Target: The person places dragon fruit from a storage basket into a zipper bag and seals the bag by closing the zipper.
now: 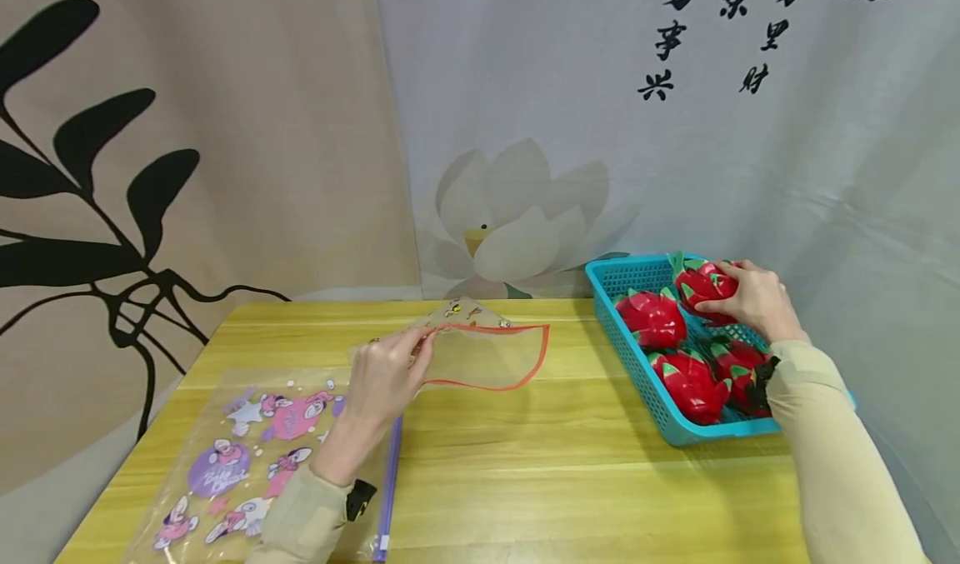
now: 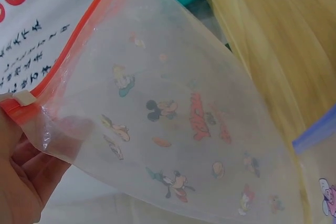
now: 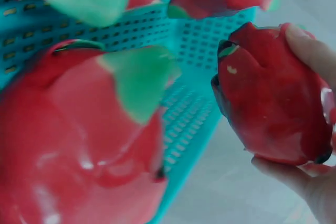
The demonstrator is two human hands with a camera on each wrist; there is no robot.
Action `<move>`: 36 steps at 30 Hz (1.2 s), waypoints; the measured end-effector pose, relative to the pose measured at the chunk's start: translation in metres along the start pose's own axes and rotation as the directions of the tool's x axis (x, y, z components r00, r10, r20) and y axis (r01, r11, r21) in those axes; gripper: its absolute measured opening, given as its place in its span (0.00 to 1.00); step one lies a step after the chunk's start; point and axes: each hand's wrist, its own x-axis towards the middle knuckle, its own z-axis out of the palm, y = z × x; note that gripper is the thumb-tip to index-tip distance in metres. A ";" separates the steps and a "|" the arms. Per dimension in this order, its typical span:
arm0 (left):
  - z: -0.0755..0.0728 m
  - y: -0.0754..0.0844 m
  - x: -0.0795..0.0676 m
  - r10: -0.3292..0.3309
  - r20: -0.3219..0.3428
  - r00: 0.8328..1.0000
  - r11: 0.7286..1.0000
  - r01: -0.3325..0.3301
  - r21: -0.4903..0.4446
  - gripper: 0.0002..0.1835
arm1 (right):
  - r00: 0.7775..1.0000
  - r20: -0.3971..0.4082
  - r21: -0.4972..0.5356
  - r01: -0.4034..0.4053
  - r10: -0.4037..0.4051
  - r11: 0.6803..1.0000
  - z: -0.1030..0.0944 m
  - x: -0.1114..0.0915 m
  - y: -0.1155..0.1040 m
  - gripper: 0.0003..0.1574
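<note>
My left hand (image 1: 386, 376) pinches a translucent zip bag (image 1: 480, 357) by one corner of its red-edged mouth, which gapes toward the right above the table. In the left wrist view, cartoon figures show on the bag, and its pale slider (image 2: 23, 97) is by the fingers. My right hand (image 1: 759, 301) grips a red dragon fruit (image 3: 278, 98) with green-tipped scales, at the far end of the blue basket (image 1: 637, 376). Several more dragon fruits lie in that basket, among them one (image 1: 651, 318) at its left side.
A larger clear bag (image 1: 258, 456) with pink and purple cartoon prints and a purple zip strip (image 1: 390, 489) lies flat at the table's left, partly under my left forearm. Behind the wooden table (image 1: 525, 481) hangs a printed curtain (image 1: 510, 89).
</note>
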 end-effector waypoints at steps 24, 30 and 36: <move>0.000 -0.004 0.000 -0.040 -0.005 0.999 0.999 0.040 -0.003 0.03 | 0.827 -0.377 -0.144 0.392 -0.417 0.909 -0.023 -0.042 -0.103 0.52; -0.001 -0.005 0.000 -0.068 0.006 0.998 0.997 0.068 -0.025 0.03 | 0.733 -0.444 -0.172 0.494 -0.515 0.852 -0.014 -0.056 -0.121 0.54; -0.001 -0.007 0.001 -0.082 0.006 0.997 0.996 0.082 -0.044 0.04 | 0.635 -0.491 -0.191 0.589 -0.596 0.785 -0.004 -0.071 -0.138 0.47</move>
